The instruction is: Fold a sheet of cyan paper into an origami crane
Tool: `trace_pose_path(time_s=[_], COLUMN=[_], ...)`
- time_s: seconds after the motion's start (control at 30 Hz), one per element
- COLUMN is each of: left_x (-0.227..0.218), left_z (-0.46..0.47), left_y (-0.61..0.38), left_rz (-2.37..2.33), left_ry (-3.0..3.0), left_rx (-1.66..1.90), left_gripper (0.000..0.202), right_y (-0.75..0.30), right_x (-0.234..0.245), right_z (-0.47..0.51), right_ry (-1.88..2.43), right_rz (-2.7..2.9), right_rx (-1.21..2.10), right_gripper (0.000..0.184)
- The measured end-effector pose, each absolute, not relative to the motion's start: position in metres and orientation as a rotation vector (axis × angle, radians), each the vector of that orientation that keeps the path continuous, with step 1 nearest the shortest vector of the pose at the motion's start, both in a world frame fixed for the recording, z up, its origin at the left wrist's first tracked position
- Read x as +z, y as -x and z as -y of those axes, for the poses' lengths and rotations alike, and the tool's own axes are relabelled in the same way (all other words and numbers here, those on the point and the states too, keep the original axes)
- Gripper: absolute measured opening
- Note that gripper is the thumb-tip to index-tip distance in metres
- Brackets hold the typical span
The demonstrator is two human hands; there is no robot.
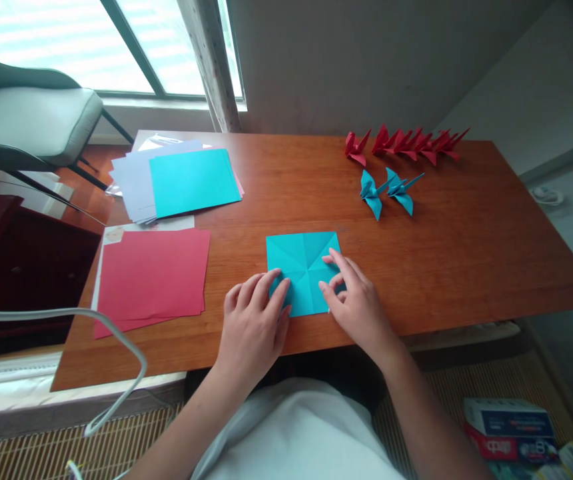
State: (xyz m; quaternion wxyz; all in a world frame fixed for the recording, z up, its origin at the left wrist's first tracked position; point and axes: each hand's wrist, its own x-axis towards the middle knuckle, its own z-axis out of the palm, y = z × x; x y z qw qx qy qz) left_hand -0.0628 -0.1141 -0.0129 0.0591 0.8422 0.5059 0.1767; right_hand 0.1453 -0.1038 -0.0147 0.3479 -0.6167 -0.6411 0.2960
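A square sheet of turquoise origami paper [306, 267] lies unfolded on the table in front of me, with straight and diagonal creases crossing at its middle. My left hand [256, 310] rests at its lower left edge, fingers a little bent and apart, the tips on the paper. Over the right edge is my right hand [354, 293], its thumb and fingers spread with a gap between them. Neither hand grips anything. Part of the sheet's left and right edges is hidden under the fingers.
Red folded cranes [411, 143] stand in a row at the back right, with two blue cranes [386, 190] before them. At left lie red sheets [156, 277] and a pile topped by turquoise paper [194, 183]. A white cable [126, 340] curves past the wooden table's [466, 253] left front.
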Motion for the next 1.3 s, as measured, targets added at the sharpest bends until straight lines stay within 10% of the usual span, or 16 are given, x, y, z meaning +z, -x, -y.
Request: trace_pose_path(time_s=[0.43,0.97,1.3], left_x=[-0.014,-0.013,-0.013], left_z=[0.114,0.116,0.117], left_y=[0.062,0.064,0.067], left_rz=[-1.533,-1.526,-1.555], left_ry=[-2.557,-2.489,-2.28], left_rx=[0.534,0.592,0.758], left_gripper=[0.038,0.033,0.046], right_y=[-0.129,-0.162,-0.161], right_x=[-0.015,-0.016,-0.023], right_z=[0.112,0.108,0.088], right_ry=[1.664,1.461,1.523], right_rz=[2.132,1.332,1.323], right_rx=[0.402,0.889,0.868], right_gripper=[0.044,0.021,0.057])
